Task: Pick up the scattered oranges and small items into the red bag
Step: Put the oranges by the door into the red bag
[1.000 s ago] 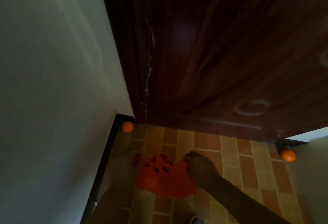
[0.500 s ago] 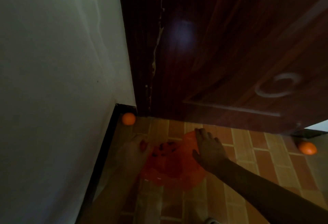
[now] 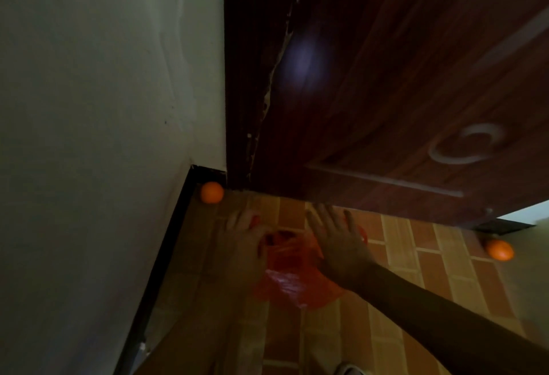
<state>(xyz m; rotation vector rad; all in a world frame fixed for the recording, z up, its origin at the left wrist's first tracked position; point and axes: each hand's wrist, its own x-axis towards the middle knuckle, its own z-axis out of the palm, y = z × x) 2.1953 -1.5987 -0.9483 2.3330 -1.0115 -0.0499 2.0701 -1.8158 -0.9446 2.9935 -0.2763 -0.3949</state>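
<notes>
Your right hand [image 3: 338, 241] sits just right of centre in the lower half of the frame, its back to the camera, fingers straight and spread, pointing toward the top of the frame. It lies over the right part of the red bag [image 3: 294, 279], and a strip of red plastic shows past its fingers on the right; whether the palm presses the bag or only hovers over it, you cannot tell in this dim light.

Your left hand [image 3: 246, 235] is left of centre, blurred and pale. Its fingers look extended toward the top of the frame, with a fleck of red at the fingertips, and it lies along the bag's left edge. Whether it pinches the plastic there is not clear.

The bag lies between your two hands, crumpled and flat on the brick-pattern tiled floor [image 3: 430, 270], glossy and translucent, with dark markings near its upper part.

One orange [image 3: 211, 192] rests in the corner at centre left, where the black skirting [image 3: 166, 255] meets the dark door frame [image 3: 240, 77], touching or nearly touching the skirting. A second orange [image 3: 500, 250] lies at the right edge, below the lower corner of the reddish-brown door [image 3: 416, 92]. Both are well apart from the bag.
</notes>
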